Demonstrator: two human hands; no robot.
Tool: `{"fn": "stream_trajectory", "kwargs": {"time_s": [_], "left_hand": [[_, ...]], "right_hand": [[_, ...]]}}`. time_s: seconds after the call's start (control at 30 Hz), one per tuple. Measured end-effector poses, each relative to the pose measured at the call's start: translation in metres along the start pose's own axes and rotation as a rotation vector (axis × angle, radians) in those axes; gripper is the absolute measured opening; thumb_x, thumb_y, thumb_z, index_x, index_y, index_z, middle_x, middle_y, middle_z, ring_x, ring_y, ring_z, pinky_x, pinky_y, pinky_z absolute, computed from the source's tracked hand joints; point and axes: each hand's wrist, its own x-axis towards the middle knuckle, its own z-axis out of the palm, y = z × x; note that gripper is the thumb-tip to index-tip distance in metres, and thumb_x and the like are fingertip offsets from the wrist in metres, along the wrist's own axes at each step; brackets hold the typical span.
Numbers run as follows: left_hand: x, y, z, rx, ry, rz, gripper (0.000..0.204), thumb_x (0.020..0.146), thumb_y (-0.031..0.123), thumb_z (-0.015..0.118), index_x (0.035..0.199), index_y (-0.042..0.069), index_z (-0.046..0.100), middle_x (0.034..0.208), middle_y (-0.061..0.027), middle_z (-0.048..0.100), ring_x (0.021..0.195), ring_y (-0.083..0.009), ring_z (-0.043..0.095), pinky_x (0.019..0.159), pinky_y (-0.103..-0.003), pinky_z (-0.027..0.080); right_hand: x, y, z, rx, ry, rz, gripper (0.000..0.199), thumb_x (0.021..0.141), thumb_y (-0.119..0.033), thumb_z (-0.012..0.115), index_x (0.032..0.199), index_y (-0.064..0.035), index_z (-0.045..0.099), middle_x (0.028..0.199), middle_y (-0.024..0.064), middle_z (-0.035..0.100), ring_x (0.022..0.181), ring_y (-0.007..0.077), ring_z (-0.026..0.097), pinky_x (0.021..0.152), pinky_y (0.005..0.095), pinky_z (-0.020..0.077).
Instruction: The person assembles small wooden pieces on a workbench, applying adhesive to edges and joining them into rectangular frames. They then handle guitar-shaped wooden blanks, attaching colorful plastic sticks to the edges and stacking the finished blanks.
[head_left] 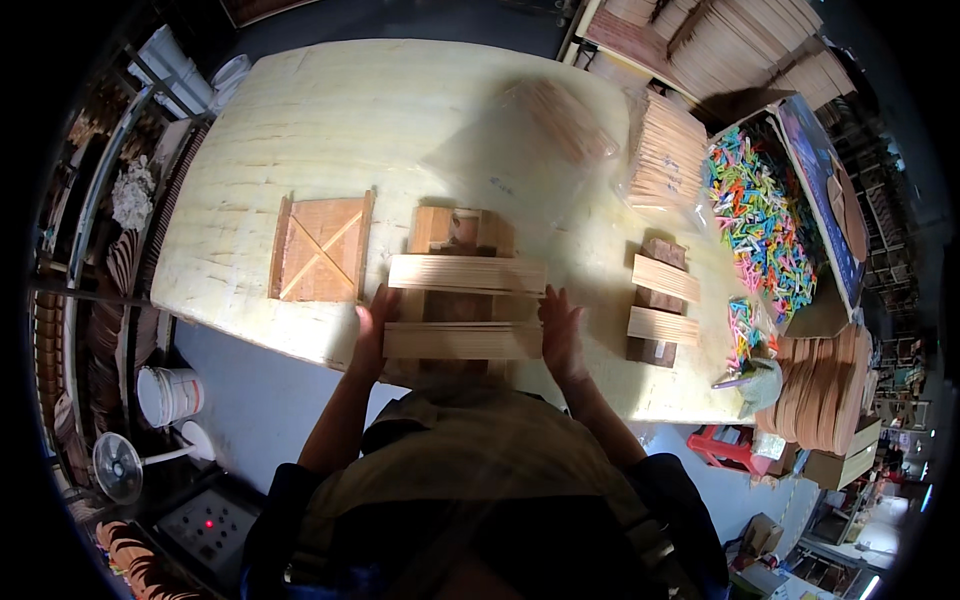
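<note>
Two flat bundles of thin pale wooden strips, the far bundle (467, 273) and the near bundle (462, 342), lie crosswise on wooden blocks (458, 308) in front of me. My left hand (371, 326) is at their left ends, upright with its fingers stretched out. Opposite it, my right hand (563, 332) stands at the right ends, fingers spread and thumb apart. Both palms face inward beside the near bundle; whether they press on it I cannot tell. To the left lies a wooden panel (305, 225) with crossed slats and two side rails.
Shorter strip bundles (665, 278) rest on a block at right. Behind them are bagged wooden pieces (665, 150) and a box of colourful small clips (760, 220). Stacked wood (825, 385) stands right of the table (330, 100). A fan (118, 467) and white bucket (170, 396) are at left.
</note>
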Motion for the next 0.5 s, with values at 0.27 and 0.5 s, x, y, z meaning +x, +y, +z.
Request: {"fn": "stream_trajectory", "kwargs": {"time_s": [0.27, 0.5], "left_hand": [[0.003, 0.006, -0.005, 0.324, 0.190, 0.166, 0.076, 0.096, 0.055, 0.033, 0.148, 0.002, 0.021, 0.151, -0.0164, 0.028, 0.138, -0.0291, 0.028, 0.114, -0.041, 0.019], [-0.015, 0.082, 0.072, 1.501, -0.261, 0.372, 0.078, 0.070, 0.031, 0.077, 0.134, 0.002, 0.045, 0.127, -0.0145, 0.047, 0.112, -0.0300, 0.045, 0.096, -0.041, 0.036]], "right_hand": [[-0.013, -0.017, 0.019, -0.146, 0.038, 0.066, 0.083, 0.095, -0.065, 0.018, 0.151, -0.0067, 0.000, 0.156, 0.0181, 0.015, 0.142, 0.0285, 0.019, 0.116, 0.0407, 0.0133], [-0.049, -0.033, 0.015, -0.368, 0.151, -0.182, 0.083, 0.097, -0.057, 0.029, 0.149, 0.0012, 0.002, 0.156, 0.0208, 0.011, 0.144, 0.0317, 0.016, 0.117, 0.0414, 0.0110]]}}
